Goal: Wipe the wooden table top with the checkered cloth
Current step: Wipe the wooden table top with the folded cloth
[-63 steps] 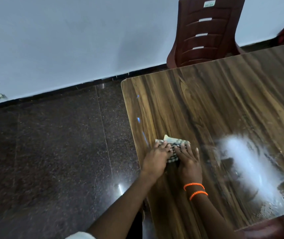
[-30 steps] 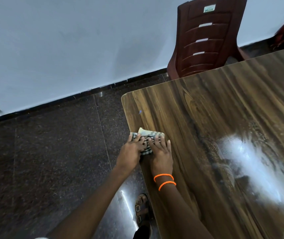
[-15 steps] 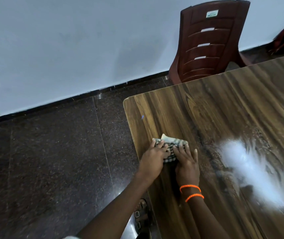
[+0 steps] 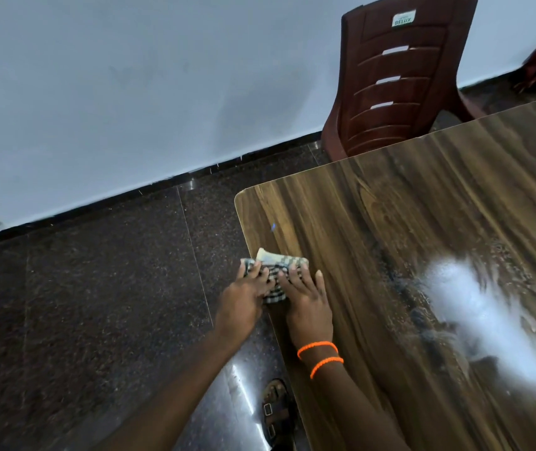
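Observation:
The folded checkered cloth (image 4: 276, 268) lies at the left edge of the wooden table top (image 4: 406, 222), partly hanging past that edge. My left hand (image 4: 244, 297) presses on the cloth's left part with straight fingers, over the table's edge. Beside it, my right hand (image 4: 305, 301), with two orange bands at the wrist, presses flat on the cloth's right part. Most of the cloth is hidden under my fingers.
A bright glare patch (image 4: 481, 317) lies on the table's glossy right side. A dark red plastic chair (image 4: 396, 76) stands at the far edge against the white wall. Dark granite floor (image 4: 97, 304) lies to the left. My sandalled foot (image 4: 276, 415) stands below the table edge.
Both hands slid the cloth left to the table's edge, back right onto the top, and now left again so it overhangs the edge.

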Tool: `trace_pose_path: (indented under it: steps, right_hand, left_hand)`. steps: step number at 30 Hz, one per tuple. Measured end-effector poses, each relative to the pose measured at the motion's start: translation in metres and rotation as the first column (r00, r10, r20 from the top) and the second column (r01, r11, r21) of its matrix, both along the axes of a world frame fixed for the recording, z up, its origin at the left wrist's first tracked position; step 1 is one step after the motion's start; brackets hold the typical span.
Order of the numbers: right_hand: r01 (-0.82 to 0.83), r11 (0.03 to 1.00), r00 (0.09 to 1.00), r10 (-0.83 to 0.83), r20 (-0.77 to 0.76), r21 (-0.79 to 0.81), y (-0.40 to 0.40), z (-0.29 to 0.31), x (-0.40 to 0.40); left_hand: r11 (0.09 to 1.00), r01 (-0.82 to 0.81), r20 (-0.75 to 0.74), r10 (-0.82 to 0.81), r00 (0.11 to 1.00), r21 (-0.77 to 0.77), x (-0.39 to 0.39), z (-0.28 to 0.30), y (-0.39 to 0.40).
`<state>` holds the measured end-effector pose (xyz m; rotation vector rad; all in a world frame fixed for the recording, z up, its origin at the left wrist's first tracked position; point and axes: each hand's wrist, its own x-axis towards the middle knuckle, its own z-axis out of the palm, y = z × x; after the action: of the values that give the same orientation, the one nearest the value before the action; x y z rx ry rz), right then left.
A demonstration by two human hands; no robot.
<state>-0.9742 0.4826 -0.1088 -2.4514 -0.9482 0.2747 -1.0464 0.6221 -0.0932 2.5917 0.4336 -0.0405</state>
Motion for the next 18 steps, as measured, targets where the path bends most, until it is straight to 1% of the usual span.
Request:
trace_pose_path:
  steps: [3, 5, 7, 9, 11, 14, 18]
  right_hand:
    - [-0.050, 0.999, 0.998, 0.050, 0.026, -0.015, -0.029, -0.003, 0.000]
    - [-0.065, 0.997, 0.997, 0.067, 0.046, -0.035, -0.041, -0.003, 0.013]
    - [-0.040, 0.998, 0.997, 0.043, 0.058, -0.047, -0.043, -0.001, 0.033]
    - [0.019, 0.998, 0.998, -0.016, 0.057, -0.064, -0.034, 0.000, 0.057]
    - [0.083, 0.994, 0.995, -0.079, 0.056, -0.076, -0.018, 0.002, 0.079]
    - [0.124, 0.989, 0.992, -0.123, 0.026, -0.079, 0.019, 0.003, 0.104]
    - [0.045, 0.995, 0.999, -0.046, -0.006, -0.089, 0.066, 0.000, 0.118]
  left_hand:
    - [1.000, 0.004, 0.078, -0.006, 0.997, 0.026, -0.005, -0.002, -0.025]
    - [0.998, 0.026, -0.003, -0.026, 1.000, 0.059, 0.008, -0.004, -0.032]
    - [0.998, 0.049, -0.087, -0.046, 0.995, 0.031, 0.030, -0.006, -0.030]
    - [0.997, 0.059, -0.104, -0.054, 0.993, 0.047, 0.057, -0.004, -0.024]
    - [0.996, 0.044, -0.086, -0.037, 0.996, 0.077, 0.084, 0.002, -0.014]
    - [0.995, -0.058, -0.058, 0.063, 0.996, 0.079, 0.109, 0.010, 0.005]
    - [0.966, -0.254, -0.085, 0.257, 0.963, 0.047, 0.109, 0.012, 0.039]
